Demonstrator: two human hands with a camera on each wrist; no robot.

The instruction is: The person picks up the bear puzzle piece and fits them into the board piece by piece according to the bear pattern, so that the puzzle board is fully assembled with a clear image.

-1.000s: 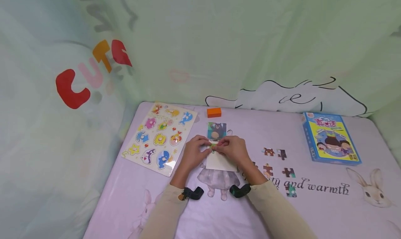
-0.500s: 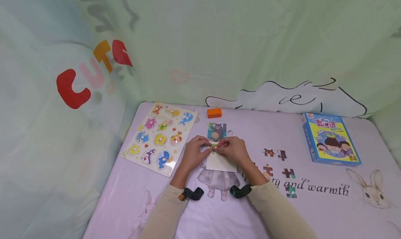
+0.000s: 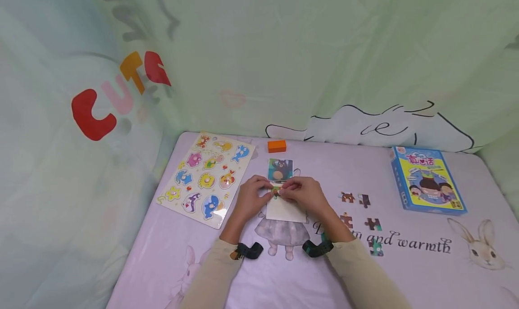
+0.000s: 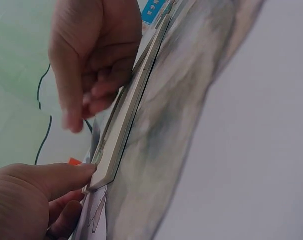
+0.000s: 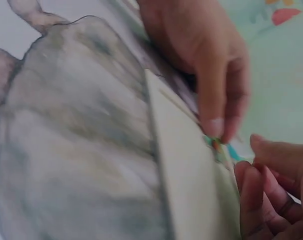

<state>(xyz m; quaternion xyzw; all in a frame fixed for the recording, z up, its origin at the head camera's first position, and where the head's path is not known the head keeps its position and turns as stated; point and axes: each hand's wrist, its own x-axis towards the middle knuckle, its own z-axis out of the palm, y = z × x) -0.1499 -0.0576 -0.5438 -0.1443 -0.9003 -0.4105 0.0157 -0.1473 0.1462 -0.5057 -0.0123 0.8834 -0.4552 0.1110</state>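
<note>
A pale puzzle tray (image 3: 286, 210) lies in front of me, with a small green and brown jigsaw piece (image 3: 276, 191) in its upper left corner. My left hand (image 3: 252, 197) holds that corner, its thumb at the tray's edge beside the piece in the left wrist view. My right hand (image 3: 307, 194) hovers just right of the piece, fingers loosely bent; no object shows between them in the right wrist view. Just beyond the tray is a bear picture card (image 3: 280, 170). Several loose jigsaw pieces (image 3: 373, 223) lie to the right, some partly behind my right forearm.
At the left lies a sea-animal peg puzzle board (image 3: 206, 179). An orange block (image 3: 277, 146) sits near the back edge. A blue and yellow game box (image 3: 430, 179) stands at the right. Curtains border the printed tablecloth (image 3: 259, 282).
My right hand has shifted slightly right, off the piece, showing more of it. The right wrist has also swung right over some loose pieces. My left hand stays in place.
</note>
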